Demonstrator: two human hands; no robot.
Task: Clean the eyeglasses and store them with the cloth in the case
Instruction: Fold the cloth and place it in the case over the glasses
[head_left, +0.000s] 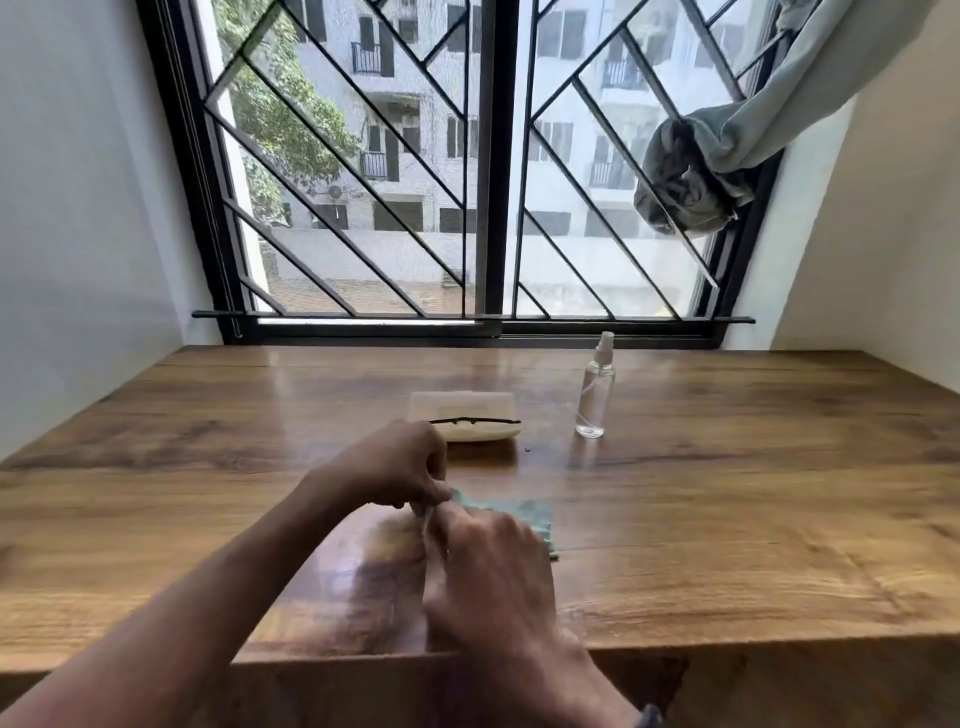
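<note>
A barred window (483, 171) with a knotted curtain (696, 171) stands behind a wooden table (727, 519). At the table's near middle the left hand (395, 467) and right hand (488, 561) meet, the curled fingers of both pinching one end of the teal cloth (519, 512), which lies on the wood. Beyond them sits the open white case (462, 402) with the eyeglasses (475, 421) lying in it, and a clear spray bottle (595, 395) stands just right of it.

no readable text, label, brand or number shows on anything in view
</note>
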